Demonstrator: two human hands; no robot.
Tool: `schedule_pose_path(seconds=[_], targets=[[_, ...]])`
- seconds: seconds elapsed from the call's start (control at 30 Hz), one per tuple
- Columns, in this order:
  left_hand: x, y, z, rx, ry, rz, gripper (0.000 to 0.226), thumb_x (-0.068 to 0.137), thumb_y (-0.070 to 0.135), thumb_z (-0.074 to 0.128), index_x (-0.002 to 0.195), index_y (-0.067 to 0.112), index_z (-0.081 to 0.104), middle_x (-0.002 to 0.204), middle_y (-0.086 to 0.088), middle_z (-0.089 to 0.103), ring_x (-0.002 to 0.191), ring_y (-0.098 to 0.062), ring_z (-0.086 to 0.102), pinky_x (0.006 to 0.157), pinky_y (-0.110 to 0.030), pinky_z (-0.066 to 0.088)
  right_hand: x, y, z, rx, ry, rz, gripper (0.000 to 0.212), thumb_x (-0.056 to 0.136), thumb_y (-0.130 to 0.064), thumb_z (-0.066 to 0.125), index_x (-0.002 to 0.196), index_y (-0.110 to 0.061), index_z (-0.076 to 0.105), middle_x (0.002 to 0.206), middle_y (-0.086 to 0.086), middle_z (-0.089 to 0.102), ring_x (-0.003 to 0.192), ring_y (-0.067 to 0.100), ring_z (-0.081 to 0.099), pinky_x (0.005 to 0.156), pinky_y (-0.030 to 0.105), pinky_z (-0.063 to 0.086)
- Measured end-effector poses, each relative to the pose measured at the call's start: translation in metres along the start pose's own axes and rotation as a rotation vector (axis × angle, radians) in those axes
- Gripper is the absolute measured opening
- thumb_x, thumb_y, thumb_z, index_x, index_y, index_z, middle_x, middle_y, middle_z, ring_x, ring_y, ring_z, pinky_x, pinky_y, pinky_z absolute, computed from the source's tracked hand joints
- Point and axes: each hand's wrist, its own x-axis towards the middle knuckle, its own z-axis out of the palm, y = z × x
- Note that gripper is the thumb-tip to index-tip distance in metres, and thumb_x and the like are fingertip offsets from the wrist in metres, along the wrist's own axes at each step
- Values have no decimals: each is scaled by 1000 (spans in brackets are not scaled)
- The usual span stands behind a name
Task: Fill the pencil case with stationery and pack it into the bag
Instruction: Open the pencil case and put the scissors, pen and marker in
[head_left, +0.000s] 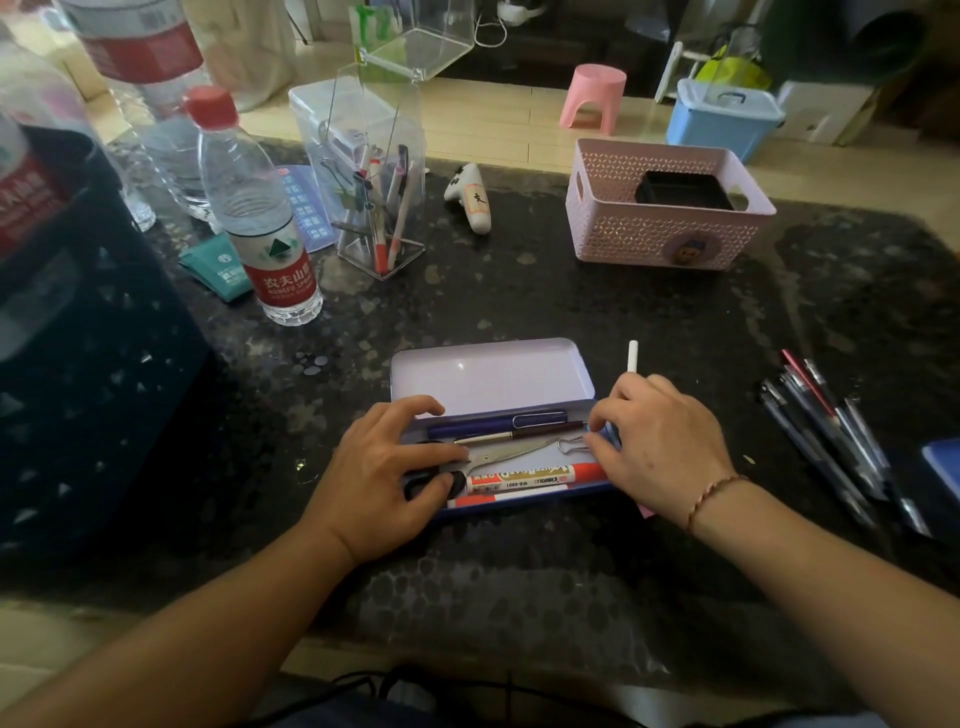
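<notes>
A tin pencil case (488, 371) lies open in front of me, lid tipped back. Inside are a blue pen (493, 422), a dark pen (540, 432), scissors (498, 456), a binder clip (571, 442) and a red marker (530, 478). My left hand (384, 467) rests on the case's left end, fingers on the black scissor handles. My right hand (660, 441) is at the right end, its fingertips touching the binder clip, and a white stick (632, 356) pokes up behind it. The dark bag (88, 364) stands at the left.
Several pens (831, 441) lie loose on the right. A pink basket (665, 208) sits at the back right, a clear pen holder (379, 208) and water bottles (254, 218) at the back left, a white toy (470, 200) between them. The table's front edge is near my arms.
</notes>
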Motion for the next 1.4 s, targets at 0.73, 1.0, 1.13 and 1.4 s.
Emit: schedule_pose_path(seconds=[0.73, 1.0, 1.13, 1.4], targets=[[-2, 0, 0, -7, 0, -7, 41, 82, 49, 51, 117, 34, 66, 133, 5, 49, 116, -13, 45, 95, -45, 43, -18, 54, -28, 315, -90, 286, 20, 74, -50, 70, 82, -33, 63, 80, -10, 63, 72, 5, 59, 67, 29, 53], [-2, 2, -2, 113, -26, 47, 43, 81, 69, 48, 108, 44, 69, 142, 3, 44, 127, -25, 39, 104, -50, 33, -55, 18, -5, 156, -325, 267, 46, 71, -69, 62, 103, -39, 47, 91, -18, 52, 80, 2, 54, 69, 24, 53], [-2, 3, -3, 142, -42, 81, 43, 78, 70, 53, 109, 44, 69, 144, 4, 42, 128, -25, 37, 105, -52, 32, -59, 23, -5, 226, -315, 260, 19, 82, -50, 63, 95, -39, 54, 93, -16, 55, 79, 0, 54, 71, 23, 53], [0, 4, -1, 45, 41, 5, 71, 74, 64, 60, 137, 34, 46, 143, 4, 41, 127, -19, 40, 104, -51, 37, -1, -16, -29, 427, -86, -235, 20, 86, -24, 67, 105, -29, 61, 100, -15, 59, 90, 3, 56, 82, 18, 48]])
